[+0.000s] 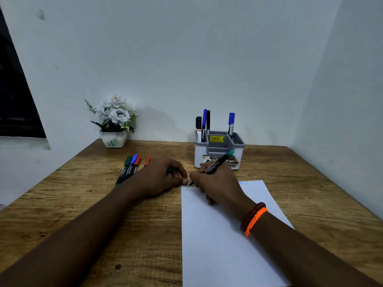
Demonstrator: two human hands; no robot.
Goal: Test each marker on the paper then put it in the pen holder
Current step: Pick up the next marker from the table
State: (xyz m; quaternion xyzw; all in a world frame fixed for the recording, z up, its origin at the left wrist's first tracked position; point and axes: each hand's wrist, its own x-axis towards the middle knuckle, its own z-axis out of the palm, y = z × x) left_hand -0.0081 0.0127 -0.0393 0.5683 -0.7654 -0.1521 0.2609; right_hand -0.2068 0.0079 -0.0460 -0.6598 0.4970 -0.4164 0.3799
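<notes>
My right hand [215, 187] grips a black marker with a green end [220, 161], its tip down on the top left corner of the white paper [223, 245], where dark scribbles show. My left hand [159, 177] rests on the table beside the paper's corner, fingers curled around a small green cap [170, 170]. Several capped markers [129, 167] with green, blue and red caps lie on the table left of my left hand. The grey and white pen holder [219, 150] stands behind my hands with several markers upright in it.
A white pot of white artificial flowers [114, 123] stands at the table's back left by the wall. The wooden table [103, 214] meets walls at the back and right. A dark window [14, 100] is at the far left.
</notes>
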